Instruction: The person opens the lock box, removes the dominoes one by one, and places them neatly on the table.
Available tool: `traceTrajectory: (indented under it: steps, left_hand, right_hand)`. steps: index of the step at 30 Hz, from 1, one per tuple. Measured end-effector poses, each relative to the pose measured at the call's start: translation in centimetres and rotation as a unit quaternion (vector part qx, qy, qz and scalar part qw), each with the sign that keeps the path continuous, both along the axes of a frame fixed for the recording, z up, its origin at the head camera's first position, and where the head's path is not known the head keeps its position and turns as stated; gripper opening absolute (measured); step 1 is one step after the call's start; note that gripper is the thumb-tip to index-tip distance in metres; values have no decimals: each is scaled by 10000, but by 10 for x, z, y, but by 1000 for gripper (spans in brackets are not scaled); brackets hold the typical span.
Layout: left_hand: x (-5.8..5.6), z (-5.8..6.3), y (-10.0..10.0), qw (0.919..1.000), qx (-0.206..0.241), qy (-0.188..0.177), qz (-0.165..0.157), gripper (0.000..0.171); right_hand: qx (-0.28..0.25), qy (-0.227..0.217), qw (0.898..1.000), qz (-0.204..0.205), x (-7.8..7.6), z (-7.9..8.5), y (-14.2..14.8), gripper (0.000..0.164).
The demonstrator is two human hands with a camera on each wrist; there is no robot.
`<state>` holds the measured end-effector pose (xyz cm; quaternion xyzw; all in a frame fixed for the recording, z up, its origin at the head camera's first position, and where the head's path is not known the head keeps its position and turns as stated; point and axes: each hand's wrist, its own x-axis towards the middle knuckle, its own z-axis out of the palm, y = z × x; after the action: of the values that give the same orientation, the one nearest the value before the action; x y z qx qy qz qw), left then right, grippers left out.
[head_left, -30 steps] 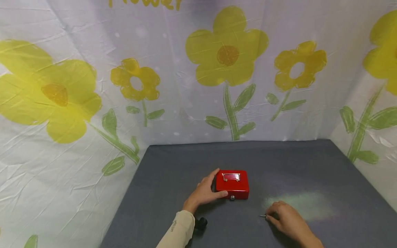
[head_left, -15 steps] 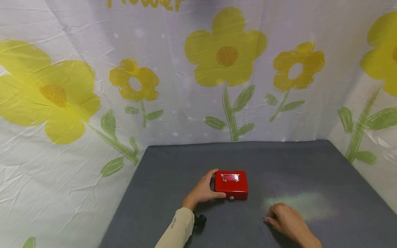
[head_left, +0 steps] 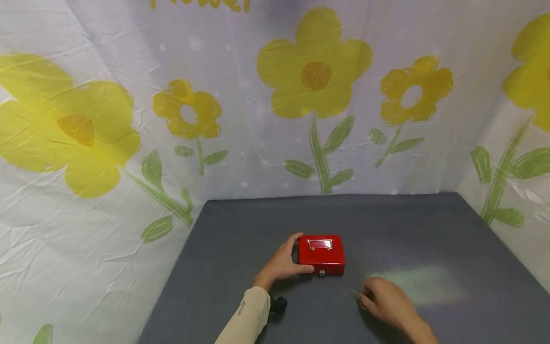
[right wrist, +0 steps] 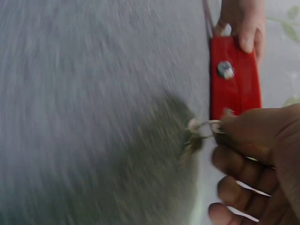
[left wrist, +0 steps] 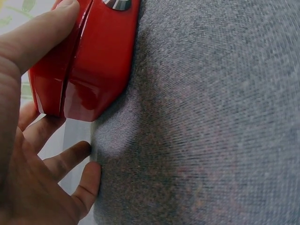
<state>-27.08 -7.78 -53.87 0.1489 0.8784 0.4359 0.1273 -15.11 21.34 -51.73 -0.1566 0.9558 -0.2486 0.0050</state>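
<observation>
From where I stand, the box (head_left: 309,259) sits near the middle of the dark worktop (head_left: 240,239), red and glossy, its lid down. A handle (head_left: 321,244) lies on top, and a round silver lock (head_left: 322,273) shows in the front.

The person's left hand (head_left: 281,263) holds the box by its left end. The fingers (left wrist: 44,133) are spread wide, the thumb (left wrist: 42,35) over the front edge and the forefinger round the back corner; the lower fingers stand apart from the box.

The right hand (head_left: 388,298) is over to the right and nearer the person, well apart from the box. Its thumb and forefinger are pinched together on some keys (right wrist: 192,138) with a small ring (right wrist: 208,123); part of the bunch dangles, blurred, so I can't count them. The other fingers are loosely curled.

A pale sleeve (head_left: 247,313) covers the left forearm. Behind stands a whitish backdrop (head_left: 245,62) painted with yellow flowers (head_left: 320,28).
</observation>
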Motion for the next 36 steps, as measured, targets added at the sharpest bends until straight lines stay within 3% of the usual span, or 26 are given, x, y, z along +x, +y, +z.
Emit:
traceTrajectory:
  steps: [8,18,26,36]
  left_hand:
    - [0,3,-1,10000,-3,5,-3,100]
    - [-2,0,0,9999,37,113,-22,100]
    - [-4,0,1,9996,164,177,-129,99]
    - [-7,1,1,9994,231,231,-140,100]
  right_hand:
    - [-789,600,9937,-529,-8,-10,-33,30]
    - [-1152,879,9843,-1005,-16,-23,-71,32]
    - [-1182,779,9815,-1290,-17,-28,-82,31]
    - [-970,1004,9799,-1422,-20,-30,-87,30]
